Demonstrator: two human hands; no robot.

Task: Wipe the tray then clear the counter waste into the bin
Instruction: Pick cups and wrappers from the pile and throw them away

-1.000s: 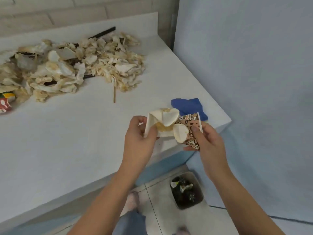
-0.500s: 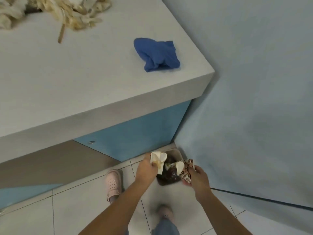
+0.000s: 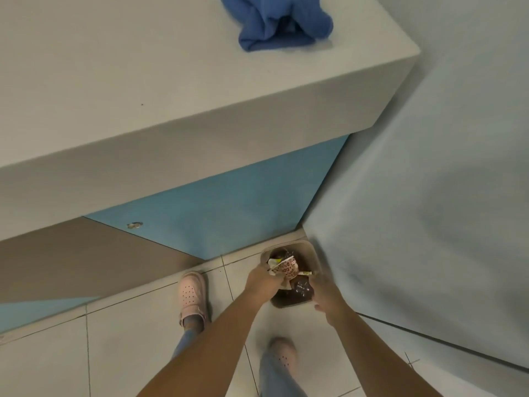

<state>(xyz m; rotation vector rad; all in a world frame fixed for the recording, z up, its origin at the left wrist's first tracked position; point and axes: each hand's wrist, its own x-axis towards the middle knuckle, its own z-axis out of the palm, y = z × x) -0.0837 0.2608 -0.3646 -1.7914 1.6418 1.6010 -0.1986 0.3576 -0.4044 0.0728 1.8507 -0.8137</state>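
**1. Position.** The crumpled white-and-red printed paper waste [image 3: 286, 267] is over the open mouth of the small rectangular beige bin with a dark liner [image 3: 315, 260]. The bin stands on the floor at the near right, in the corner where cabinet and wall meet. A dark brown patterned scrap [image 3: 300, 287] shows inside the bin's near rim.

**2. Hands.** The left hand [image 3: 262, 282] curls its fingers round the paper waste at the bin's left rim. The right hand [image 3: 326, 293] is at the right rim and is motion-blurred. Whether it pinches anything cannot be told.

**3. Procedure.**
- The bin mouth looks narrow, so release the bundle only once it lies wholly inside the rim line.
- Lower it close to the liner first. Loose paper is likely to spring open and spill onto the pale floor tiles [image 3: 128, 353].
- Press down anything that stands above the rim.

**4. Markings.** The red print on the paper waste is too small and blurred to read. No brand or lettering is legible anywhere.

**5. Surroundings.**
- A pink perforated clog [image 3: 191, 293] stands left of the bin.
- A blue cabinet panel [image 3: 229, 210] lies beyond it.
- A thick pale grey counter [image 3: 143, 81] sits above the panel.
- A crumpled blue cloth [image 3: 283, 24] rests on the counter near its far right corner.
- No tray is in view.
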